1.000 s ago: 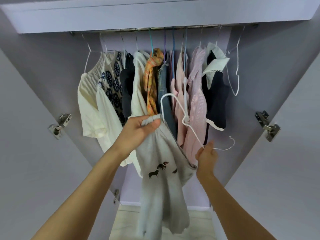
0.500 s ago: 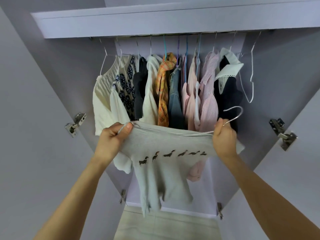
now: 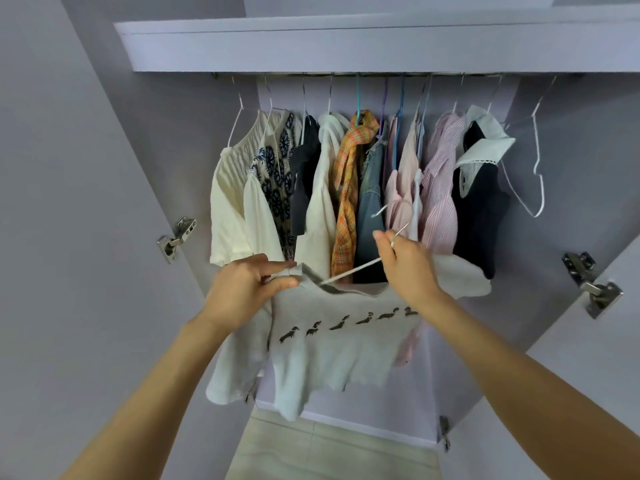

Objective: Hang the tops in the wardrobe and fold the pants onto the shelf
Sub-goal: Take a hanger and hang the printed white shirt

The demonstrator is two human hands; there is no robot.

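**Grey top held up on a white hanger before the open wardrobe**

A pale grey top (image 3: 332,344), printed with a row of small dark dogs across the chest, is held up in front of the open wardrobe (image 3: 346,46), below the rail and not yet hung on it. Its neckline is pinched at the left edge by the left hand (image 3: 242,292), the thumb and fingers curled tightly onto a fold of the fabric. A white wire hanger (image 3: 360,266) is gripped by the right hand (image 3: 412,268), with the fingers closed round the wire near the neck of the hanger; one arm of the hanger is slanted down into the collar opening, and its hook is seen just above the hand, in front of the hanging clothes. The right shoulder of the top is draped behind the right wrist.

On the rail (image 3: 381,75) a row of garments is hung: a cream blouse (image 3: 230,199) at the left, a patterned navy piece, an orange plaid shirt (image 3: 349,188), denim, pink striped shirts and a dark top with a white collar (image 3: 481,202). An empty white hanger (image 3: 538,168) is hung at the far right. Metal hinges (image 3: 176,237) are seen on both doors.
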